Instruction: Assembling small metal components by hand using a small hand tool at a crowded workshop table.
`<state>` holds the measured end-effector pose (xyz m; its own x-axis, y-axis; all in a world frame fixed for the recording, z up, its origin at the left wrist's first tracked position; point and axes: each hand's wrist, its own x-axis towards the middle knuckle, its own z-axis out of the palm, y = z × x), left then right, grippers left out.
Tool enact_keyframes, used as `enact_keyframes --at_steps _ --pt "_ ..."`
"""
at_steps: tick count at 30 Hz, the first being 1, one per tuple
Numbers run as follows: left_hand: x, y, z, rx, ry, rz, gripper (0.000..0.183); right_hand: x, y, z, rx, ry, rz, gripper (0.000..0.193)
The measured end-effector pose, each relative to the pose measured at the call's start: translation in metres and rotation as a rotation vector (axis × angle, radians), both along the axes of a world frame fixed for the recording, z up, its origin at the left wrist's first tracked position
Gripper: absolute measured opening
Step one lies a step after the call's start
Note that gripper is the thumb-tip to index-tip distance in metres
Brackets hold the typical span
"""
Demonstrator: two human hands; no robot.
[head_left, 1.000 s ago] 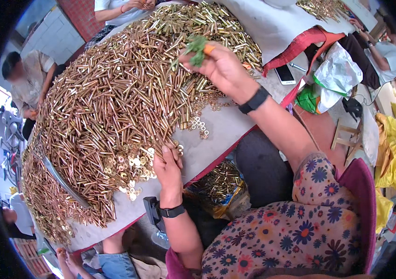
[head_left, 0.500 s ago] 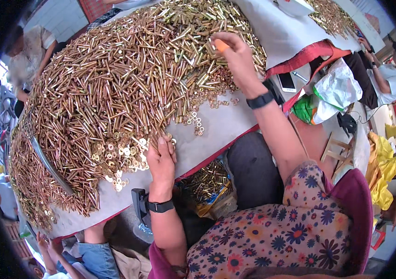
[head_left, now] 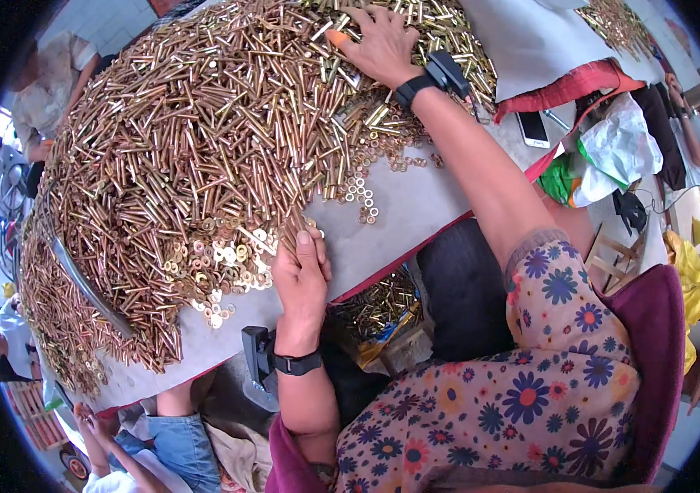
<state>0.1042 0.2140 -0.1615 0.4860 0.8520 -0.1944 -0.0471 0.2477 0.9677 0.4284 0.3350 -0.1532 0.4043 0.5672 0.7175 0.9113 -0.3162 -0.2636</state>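
- Since the earlier frames the right hand [head_left: 381, 51] has come down from above the pile and reached farther out, its fingers, curled half a second ago, now spread on the golden rods [head_left: 202, 156].
- The left hand [head_left: 301, 275] has stayed by the near edge of the pile; its grip is drawn together, thumb against fingers, with rods at the tips. Whether it is clamped on one, I cannot tell.
- Beside it on the table [head_left: 350, 246] lie loose flat washers [head_left: 239, 255] to the left and a small cluster of rings [head_left: 360, 191] to the right.
- The rods heap across the table beyond them. Their long axes cross at many angles; in the middle, many run roughly away from the person, slightly tilted.
- The right hand's grip is apart, thumb off to the left in an orange finger cover [head_left: 338, 39], palm down over rods lying in mixed directions.
- Right of that hand is a phone [head_left: 534, 129].
- Across the pile, at far left, sits another person [head_left: 58, 86].
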Motion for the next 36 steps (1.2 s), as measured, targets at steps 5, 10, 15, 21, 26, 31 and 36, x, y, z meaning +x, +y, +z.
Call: enact_keyframes --at_steps 5,10,15,21,26,31,36 --pt "0.006 -0.001 -0.001 0.004 -0.077 -0.045 0.022 -0.005 0.003 -0.004 0.045 -0.04 -0.023 0.053" --pt "0.012 -0.005 0.0 -0.021 -0.065 -0.049 0.022 -0.014 0.0 -0.008 0.099 0.033 0.102 0.041" --pt "0.019 -0.009 -0.005 -0.003 0.002 -0.074 0.023 -0.037 -0.012 -0.008 0.08 0.148 0.148 0.039" --pt "0.024 -0.014 -0.008 0.0 -0.008 -0.102 0.023 -0.069 -0.024 -0.015 0.191 0.092 0.279 0.042" --pt "0.026 -0.012 -0.014 -0.009 0.013 -0.1 0.022 -0.109 -0.036 -0.009 0.114 0.064 0.416 0.039" --pt "0.025 -0.01 -0.016 -0.033 -0.014 -0.084 0.023 -0.115 -0.042 -0.013 0.116 0.032 0.489 0.039" --pt "0.024 -0.009 -0.015 -0.016 0.012 -0.081 0.022 -0.11 -0.047 0.0 0.127 -0.037 0.489 0.048"
